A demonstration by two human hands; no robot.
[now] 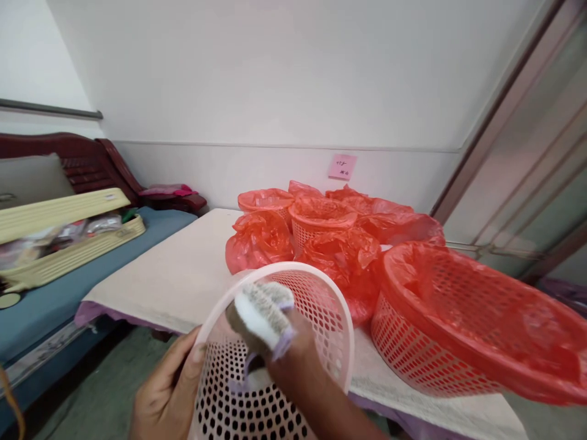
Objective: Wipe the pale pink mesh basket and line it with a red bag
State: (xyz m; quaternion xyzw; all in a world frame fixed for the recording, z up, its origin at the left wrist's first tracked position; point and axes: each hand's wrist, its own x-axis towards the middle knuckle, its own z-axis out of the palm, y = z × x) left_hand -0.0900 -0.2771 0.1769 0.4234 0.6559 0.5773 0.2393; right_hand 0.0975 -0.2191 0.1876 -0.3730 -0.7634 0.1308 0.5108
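Observation:
My left hand (pixel 167 391) grips the outside of a pale pink perforated basket (pixel 330 318), thumb on its rim, and holds it tilted over the table's near edge. My right hand (pixel 288 360) reaches into the basket's mouth and is closed on a grey and white scrubbing pad (pixel 261 305), which it presses against the inside. A bit of lilac material shows under the fingers.
A table with a beige cloth (pixel 183 269) carries several baskets lined with red plastic bags; the largest (pixel 440 330) stands at the right, next to my basket. More red bags (pixel 321 226) sit behind. A blue bench (pixel 55 293) with a cream case (pixel 64 226) is on the left.

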